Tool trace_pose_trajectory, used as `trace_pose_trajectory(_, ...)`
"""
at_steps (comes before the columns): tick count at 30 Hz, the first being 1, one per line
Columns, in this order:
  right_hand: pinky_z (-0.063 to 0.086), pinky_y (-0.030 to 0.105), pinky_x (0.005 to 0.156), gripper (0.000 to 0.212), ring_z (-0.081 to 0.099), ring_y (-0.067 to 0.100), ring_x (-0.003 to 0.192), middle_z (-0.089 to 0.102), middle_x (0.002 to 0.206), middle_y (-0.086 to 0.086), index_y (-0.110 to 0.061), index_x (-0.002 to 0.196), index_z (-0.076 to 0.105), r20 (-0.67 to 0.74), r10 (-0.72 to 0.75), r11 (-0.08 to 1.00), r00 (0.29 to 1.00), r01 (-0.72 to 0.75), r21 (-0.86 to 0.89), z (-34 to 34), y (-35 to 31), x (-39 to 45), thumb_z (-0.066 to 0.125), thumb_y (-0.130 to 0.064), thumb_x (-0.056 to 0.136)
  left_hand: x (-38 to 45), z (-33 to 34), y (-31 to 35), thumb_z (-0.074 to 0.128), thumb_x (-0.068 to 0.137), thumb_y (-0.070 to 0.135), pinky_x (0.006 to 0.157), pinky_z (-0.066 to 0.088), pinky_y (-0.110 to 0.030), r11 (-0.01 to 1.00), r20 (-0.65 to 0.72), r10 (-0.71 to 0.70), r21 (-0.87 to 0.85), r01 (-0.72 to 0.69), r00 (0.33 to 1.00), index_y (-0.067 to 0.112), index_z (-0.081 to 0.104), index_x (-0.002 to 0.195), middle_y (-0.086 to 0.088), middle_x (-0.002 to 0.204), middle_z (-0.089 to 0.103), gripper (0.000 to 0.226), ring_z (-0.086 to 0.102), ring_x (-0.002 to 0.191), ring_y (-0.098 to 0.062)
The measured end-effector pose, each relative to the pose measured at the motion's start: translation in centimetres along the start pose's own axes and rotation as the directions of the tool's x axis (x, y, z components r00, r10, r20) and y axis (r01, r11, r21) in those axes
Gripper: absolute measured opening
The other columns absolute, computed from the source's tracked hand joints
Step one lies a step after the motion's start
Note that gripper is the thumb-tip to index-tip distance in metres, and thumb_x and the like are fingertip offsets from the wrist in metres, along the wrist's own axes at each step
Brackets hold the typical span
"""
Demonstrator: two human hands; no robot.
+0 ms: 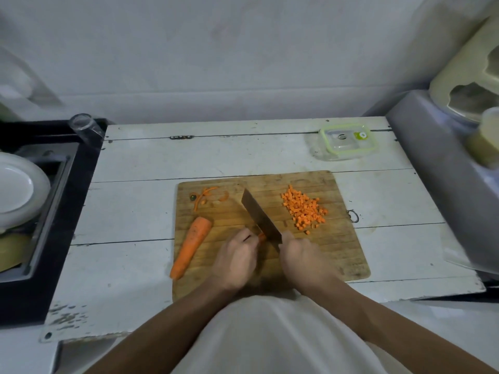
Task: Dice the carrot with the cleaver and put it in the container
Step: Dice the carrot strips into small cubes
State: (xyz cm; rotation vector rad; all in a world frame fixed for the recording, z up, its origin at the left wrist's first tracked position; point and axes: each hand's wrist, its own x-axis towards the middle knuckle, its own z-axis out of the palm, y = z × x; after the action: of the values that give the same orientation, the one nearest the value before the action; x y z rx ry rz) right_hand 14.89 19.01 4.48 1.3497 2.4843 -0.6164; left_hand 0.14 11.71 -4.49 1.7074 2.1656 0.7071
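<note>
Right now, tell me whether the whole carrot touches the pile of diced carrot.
Apart. The head view shows the whole carrot at the board's left edge and the diced pile at its right, with the cleaver between them.

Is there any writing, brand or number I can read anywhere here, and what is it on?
No text is readable.
Clear rectangular container's green-rimmed lid: a round green sticker and a dark round mark, both too small and blurred to read.
Steel cleaver blade: no marking visible.
</note>
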Motion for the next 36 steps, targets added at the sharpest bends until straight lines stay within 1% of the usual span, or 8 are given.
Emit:
trace_pose_trajectory(6, 0.052, 0.037, 0.064, 0.013, 0.06, 0.021, 0.072, 0.06, 0.083, -0.002, -0.023, 0.108, 0.044, -0.016, 0.011, 0.998, 1.0, -0.013, -0.067, -0.3, 1.3, -1.9, 0.035, -0.032, 0.107, -0.4, 0.3, -0.5, 0.057, 0.1, 0.016, 0.074, 0.054, -0.035, 0.998, -0.052, 0.06, -0.01, -0.06, 0.997, 0.014, 0.075, 0.104, 0.002, 0.099, 0.062, 0.019, 0.056, 0.092, -0.015)
trace_pose_trajectory(9, 0.056, 0.041, 0.073, 0.008, 0.066, 0.024, 0.081, 0.066, 0.091, 0.001, -0.024, 0.11, 0.043, 0.009, -0.013, 0.994, 1.0, 0.014, -0.104, 0.0, 1.4, -2.7, 0.038, -0.028, 0.105, -0.5, 0.1, -0.4, 0.059, 0.098, 0.014, 0.075, 0.05, -0.028, 0.998, -0.023, 0.064, -0.019, -0.065, 0.998, 0.016, 0.073, 0.101, 0.004, 0.101, 0.06, 0.015, 0.05, 0.093, -0.01)
trace_pose_trajectory(14, 0.058, 0.043, 0.078, 0.014, 0.068, 0.025, 0.086, 0.068, 0.095, 0.002, -0.023, 0.113, 0.043, 0.076, 0.019, 0.992, 0.997, -0.009, -0.127, 0.6, 0.7, -2.3, 0.047, -0.019, 0.099, -0.4, 0.1, 0.0, 0.07, 0.088, 0.004, 0.068, 0.049, -0.026, 0.997, -0.08, 0.082, 0.021, -0.08, 0.993, 0.013, 0.075, 0.091, 0.0, 0.093, 0.063, 0.011, 0.057, 0.087, -0.018)
trace_pose_trajectory(18, 0.057, 0.038, 0.075, 0.014, 0.069, 0.024, 0.086, 0.067, 0.094, 0.003, -0.021, 0.11, 0.044, 0.044, 0.006, 0.995, 0.999, -0.001, -0.1, 0.4, -0.4, -0.9, 0.047, -0.013, 0.099, -0.6, 0.3, -0.5, 0.069, 0.088, 0.002, 0.075, 0.053, -0.03, 0.995, -0.081, 0.094, 0.04, -0.091, 0.992, 0.015, 0.076, 0.104, 0.001, 0.099, 0.065, 0.022, 0.057, 0.093, -0.019)
trace_pose_trajectory(21, 0.059, 0.042, 0.072, 0.007, 0.068, 0.024, 0.081, 0.066, 0.09, 0.002, -0.022, 0.109, 0.047, 0.001, 0.001, 1.0, 1.0, -0.001, -0.016, 0.3, -0.1, -0.6, 0.045, -0.02, 0.103, -0.6, 0.4, -0.5, 0.068, 0.09, 0.004, 0.078, 0.056, -0.034, 0.997, -0.1, 0.072, 0.008, -0.071, 0.992, 0.017, 0.077, 0.111, 0.002, 0.105, 0.068, 0.026, 0.06, 0.095, -0.019)
trace_pose_trajectory(25, 0.054, 0.04, 0.071, 0.016, 0.065, 0.026, 0.081, 0.066, 0.089, 0.004, -0.022, 0.109, 0.049, -0.031, 0.043, 0.999, 0.999, -0.042, 0.035, -0.1, 1.2, -1.2, 0.037, -0.033, 0.106, -1.2, 0.1, -0.6, 0.073, 0.091, 0.01, 0.093, 0.051, -0.024, 0.995, -0.169, -0.008, -0.097, -0.008, 0.986, 0.014, 0.077, 0.115, -0.001, 0.119, 0.069, 0.025, 0.064, 0.104, -0.015)
trace_pose_trajectory(30, 0.055, 0.037, 0.072, 0.015, 0.066, 0.022, 0.085, 0.067, 0.096, 0.002, -0.025, 0.113, 0.047, 0.015, -0.011, 1.0, 1.0, 0.012, -0.02, -0.1, 1.3, -2.5, 0.038, -0.034, 0.106, -1.6, -0.3, -0.7, 0.069, 0.094, 0.01, 0.087, 0.057, -0.028, 0.995, -0.136, 0.06, -0.07, -0.07, 0.989, 0.014, 0.077, 0.111, 0.0, 0.118, 0.069, 0.019, 0.065, 0.102, -0.015)
trace_pose_trajectory(36, 0.051, 0.038, 0.07, 0.013, 0.068, 0.029, 0.088, 0.068, 0.096, 0.006, -0.021, 0.115, 0.046, 0.061, 0.003, 0.995, 0.998, 0.003, -0.095, 0.5, 0.8, -2.4, 0.043, -0.021, 0.102, -0.8, -0.4, -0.8, 0.065, 0.091, 0.01, 0.085, 0.055, -0.033, 0.975, 0.024, 0.173, 0.14, -0.174, 0.985, 0.015, 0.072, 0.12, 0.0, 0.114, 0.069, 0.031, 0.058, 0.103, -0.018)
